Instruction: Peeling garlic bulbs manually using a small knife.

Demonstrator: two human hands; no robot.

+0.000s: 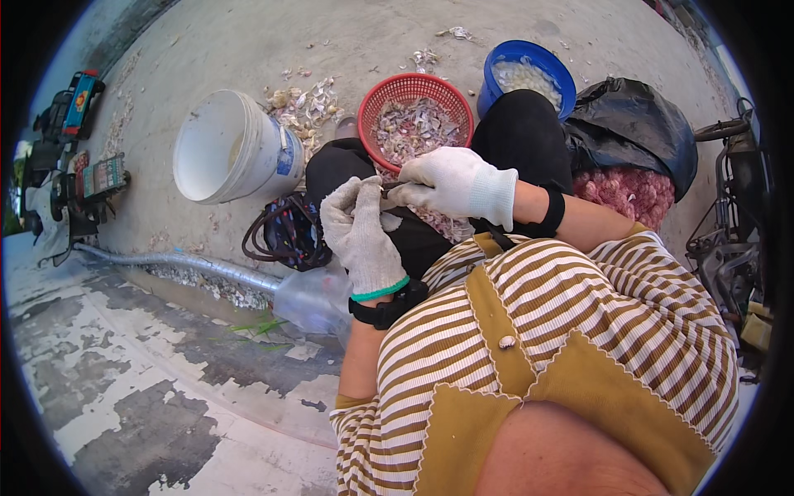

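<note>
My left hand (366, 229), in a knitted work glove with a green cuff, pinches its thumb and fingertips together over my lap. They close on a small item that the glove mostly hides, perhaps a garlic clove. Right beside it, my right hand (448, 181) wears a white glove and grips a small dark tool (391, 185), probably a knife; its blade cannot be made out. Just beyond the hands, a red plastic colander (371, 118) holds garlic skins and cloves. More garlic skins (443, 223) lie in my lap between the black-clad legs.
A blue bucket (538, 47) of peeled garlic in water stands beyond my right knee. Next to it, a black plastic bag (633, 127) partly covers garlic bulbs (626, 192). A white bucket (208, 146), a dark patterned bag (291, 232) and scattered skins (307, 108) are at left.
</note>
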